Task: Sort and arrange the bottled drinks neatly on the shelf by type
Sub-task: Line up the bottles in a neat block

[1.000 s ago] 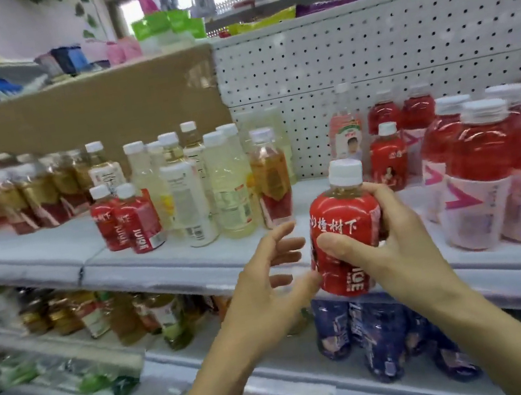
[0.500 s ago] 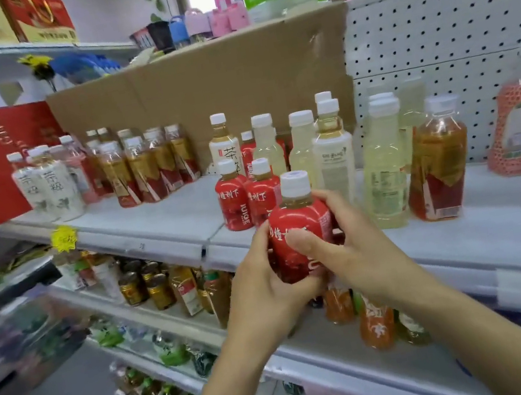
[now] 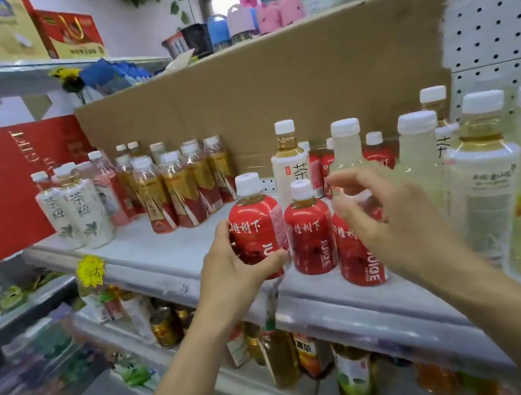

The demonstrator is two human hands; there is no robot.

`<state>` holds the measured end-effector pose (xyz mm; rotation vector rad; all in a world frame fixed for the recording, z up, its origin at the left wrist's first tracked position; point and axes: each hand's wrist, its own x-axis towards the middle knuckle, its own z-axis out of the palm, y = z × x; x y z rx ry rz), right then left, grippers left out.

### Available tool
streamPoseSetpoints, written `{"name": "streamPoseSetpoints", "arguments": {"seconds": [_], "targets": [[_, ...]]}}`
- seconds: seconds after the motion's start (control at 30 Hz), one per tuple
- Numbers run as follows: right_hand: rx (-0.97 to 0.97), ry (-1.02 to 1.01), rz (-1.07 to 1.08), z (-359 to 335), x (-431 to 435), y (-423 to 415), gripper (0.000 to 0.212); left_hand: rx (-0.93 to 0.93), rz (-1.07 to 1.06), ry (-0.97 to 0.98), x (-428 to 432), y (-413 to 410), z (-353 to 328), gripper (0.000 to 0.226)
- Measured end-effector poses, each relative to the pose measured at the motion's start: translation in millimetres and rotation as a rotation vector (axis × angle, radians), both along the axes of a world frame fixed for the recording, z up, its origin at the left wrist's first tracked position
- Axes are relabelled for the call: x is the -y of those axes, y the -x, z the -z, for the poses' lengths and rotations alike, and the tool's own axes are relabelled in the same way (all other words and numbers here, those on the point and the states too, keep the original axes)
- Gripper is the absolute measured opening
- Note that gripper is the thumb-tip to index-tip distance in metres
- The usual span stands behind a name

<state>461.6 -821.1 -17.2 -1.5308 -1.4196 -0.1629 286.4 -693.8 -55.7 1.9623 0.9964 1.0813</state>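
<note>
**Red juice bottle going in beside its kind**

The left hand (image 3: 232, 272) wraps its thumb and fingers round the lower body of a small red-labelled plastic juice bottle with a white cap (image 3: 257, 225). It holds the bottle upright at the front lip of the white metal shelf (image 3: 159, 260); whether the base is down I cannot tell. The right hand (image 3: 388, 220) hovers close by, somewhat blurred, its fingers loosely curled and apart, holding nothing. Just beside the held bottle, on its right, stand two matching red juice bottles (image 3: 311, 237), with tall pale-yellow drink bottles (image 3: 420, 162) further right. The step looks like placing this bottle with its own type. Next it probably needs seating flat, label forward, in line with its neighbours, then releasing without knocking them.
</note>
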Motion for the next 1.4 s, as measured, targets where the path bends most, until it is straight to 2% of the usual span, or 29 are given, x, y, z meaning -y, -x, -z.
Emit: {"name": "streamPoseSetpoints", "arguments": {"seconds": [0.1, 0.2, 0.4, 0.47, 0.53, 0.63, 0.83, 1.0, 1.03, 1.1, 1.17, 1.2, 1.27, 1.33, 1.4], "targets": [[0.059, -0.107, 0.048, -20.8, -26.4, -3.5, 0.023, -0.024, 0.023, 0.007, -38.2, -1.7, 4.7, 0.075], [0.079, -0.071, 0.103, -50.3, -54.2, -10.2, 0.025, -0.034, 0.054, 0.035, -67.4, -3.3, 9.6, 0.077], [0.171, 0.354, 0.168, -105.1, -126.6, -14.9, 0.062, -0.069, 0.183, 0.070, -128.1, -18.4, 15.4, 0.080], [0.242, 0.483, 0.199, -108.5, -144.6, -16.8, 0.056, -0.097, 0.239, 0.081, -148.5, -25.5, 16.2, 0.080], [0.306, 0.535, 0.286, -109.2, -153.8, -21.0, 0.041, -0.118, 0.295, 0.119, -167.2, -33.1, 14.3, 0.079], [0.285, 0.573, 0.391, -111.6, -153.1, -27.1, 0.029, -0.162, 0.400, 0.140, -192.3, -48.9, 9.2, 0.077], [0.275, 0.600, 0.543, -111.3, -152.5, -26.9, 0.030, -0.193, 0.540, 0.163, -224.3, -103.3, 6.6, 0.081], [0.265, 0.633, 0.579, -113.0, -158.8, -24.0, 0.032, -0.169, 0.607, 0.213, -233.9, -139.7, 9.4, 0.078], [0.268, 0.636, 0.576, -113.4, -159.4, -24.5, 0.032, -0.181, 0.595, 0.199, -234.4, -142.0, 9.5, 0.080], [0.278, 0.643, 0.562, -113.9, -159.6, -25.5, 0.031, -0.209, 0.470, 0.003, -231.4, -140.5, 7.0, 0.077], [0.285, 0.638, 0.542, -114.5, -159.9, -26.1, 0.028, -0.070, 0.359, -0.252, -216.5, -129.7, -4.6, 0.063], [0.289, 0.631, 0.526, -114.7, -160.7, -25.9, 0.025, 0.049, 0.399, -0.285, -206.2, -122.9, -13.9, 0.057], [0.302, 0.614, 0.486, -115.3, -163.3, -25.4, 0.020, 0.184, 0.680, -0.124, -185.3, -112.0, -33.1, 0.050], [0.304, 0.593, 0.448, -115.5, -165.5, -24.9, 0.019, 0.116, 0.941, 0.019, -170.3, -110.8, -44.2, 0.056], [0.276, 0.566, 0.415, -114.8, -166.4, -24.8, 0.019, 0.030, 0.957, 0.012, -163.0, -114.6, -47.8, 0.069]]}}
